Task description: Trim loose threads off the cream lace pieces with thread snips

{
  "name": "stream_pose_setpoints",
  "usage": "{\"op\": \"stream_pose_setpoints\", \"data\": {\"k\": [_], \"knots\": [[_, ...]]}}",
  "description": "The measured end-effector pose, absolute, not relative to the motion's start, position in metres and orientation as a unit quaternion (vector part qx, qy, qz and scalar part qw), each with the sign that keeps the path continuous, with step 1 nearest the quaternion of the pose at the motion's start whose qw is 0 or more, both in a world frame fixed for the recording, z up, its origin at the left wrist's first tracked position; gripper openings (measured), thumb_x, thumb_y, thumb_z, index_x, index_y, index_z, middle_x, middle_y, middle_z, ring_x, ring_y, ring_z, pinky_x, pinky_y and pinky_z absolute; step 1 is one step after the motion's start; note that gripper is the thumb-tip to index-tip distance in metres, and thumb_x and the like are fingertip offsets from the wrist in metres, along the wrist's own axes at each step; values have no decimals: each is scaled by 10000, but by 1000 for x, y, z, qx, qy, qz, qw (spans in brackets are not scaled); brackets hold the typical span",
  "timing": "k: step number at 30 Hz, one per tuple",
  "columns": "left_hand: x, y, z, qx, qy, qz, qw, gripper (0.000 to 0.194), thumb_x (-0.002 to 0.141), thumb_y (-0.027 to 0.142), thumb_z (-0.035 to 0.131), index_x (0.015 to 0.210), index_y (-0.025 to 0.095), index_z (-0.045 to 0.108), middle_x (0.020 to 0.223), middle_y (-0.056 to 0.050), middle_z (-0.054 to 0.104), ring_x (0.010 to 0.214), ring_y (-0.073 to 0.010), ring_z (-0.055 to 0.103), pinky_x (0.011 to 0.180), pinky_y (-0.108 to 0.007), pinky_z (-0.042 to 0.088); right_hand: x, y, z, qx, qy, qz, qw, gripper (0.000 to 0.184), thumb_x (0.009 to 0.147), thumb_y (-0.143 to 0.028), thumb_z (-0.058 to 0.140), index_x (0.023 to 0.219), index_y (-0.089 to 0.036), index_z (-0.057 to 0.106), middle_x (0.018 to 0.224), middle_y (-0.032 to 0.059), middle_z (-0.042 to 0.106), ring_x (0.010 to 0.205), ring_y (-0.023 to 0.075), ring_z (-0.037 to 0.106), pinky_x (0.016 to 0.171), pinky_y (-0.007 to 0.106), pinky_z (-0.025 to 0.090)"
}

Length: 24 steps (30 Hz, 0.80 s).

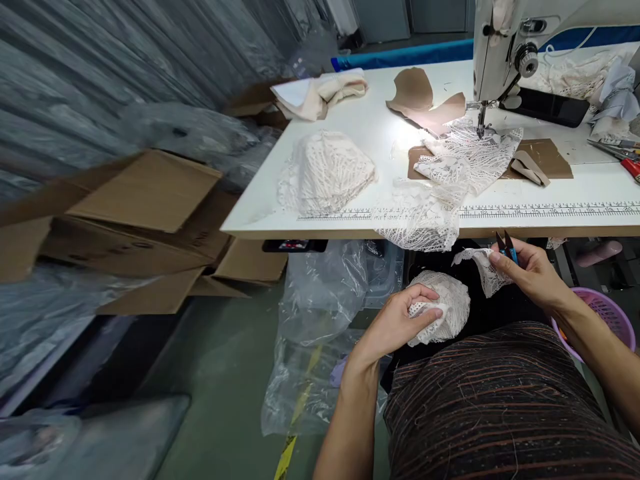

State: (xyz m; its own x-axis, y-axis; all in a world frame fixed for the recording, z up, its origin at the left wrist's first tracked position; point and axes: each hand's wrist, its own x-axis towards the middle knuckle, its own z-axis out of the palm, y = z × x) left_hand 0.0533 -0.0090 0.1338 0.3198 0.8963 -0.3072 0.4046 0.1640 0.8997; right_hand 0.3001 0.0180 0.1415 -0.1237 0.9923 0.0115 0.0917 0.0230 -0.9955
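Note:
Over my lap, my left hand [403,317] is closed on a rounded white lace piece [453,307], its thumb and fingers pinching the edge. To the right, my right hand [533,270] grips small blue-handled thread snips [507,248] with dark blades pointing up. A smaller lace scrap [483,270] hangs from the same fingers. Both hands are below the front edge of the white sewing table [265,193]. Another lace piece [465,157] lies under the sewing machine needle [481,123] and drapes over the table edge.
A stack of lace pieces [335,173] sits on the table's left part. Tan fabric pieces [413,93], a black phone [550,107] and red-handled scissors [630,167] lie near the machine. Cardboard boxes [145,187] stand at left; a purple basket [607,313] is beside my right arm.

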Motion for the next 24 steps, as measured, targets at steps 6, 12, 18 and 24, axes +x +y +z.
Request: {"op": "stream_pose_setpoints", "data": {"k": [6,12,18,24], "knots": [[79,-10,151,579,462,218,636,208,658,305,810,647,172,650,587,38,588,541,-100,490,518,-215,378,271,23,129,-441,-592,524,425,371,795,-537,682,786,-171,620,647,-33,506,572,95,397,535,244,346],[77,-12,151,617,444,221,611,205,839,357,659,833,165,731,686,-9,654,599,-123,522,546,-229,399,260,6,123,-388,-584,624,344,443,800,-591,646,721,-157,602,659,-25,489,615,101,404,576,245,362],[64,-25,162,670,472,245,518,184,923,351,584,864,188,646,627,22,557,552,-109,472,481,-207,353,267,0,131,-384,-570,655,314,438,789,-582,679,726,-157,594,645,-42,435,593,88,344,539,227,314],[67,-23,170,725,454,298,424,99,870,274,660,804,208,694,1339,-105,574,1223,-269,560,962,-380,498,265,-3,138,-368,-599,634,322,392,842,-543,643,784,-156,659,704,-13,558,633,106,437,585,232,378]]}}
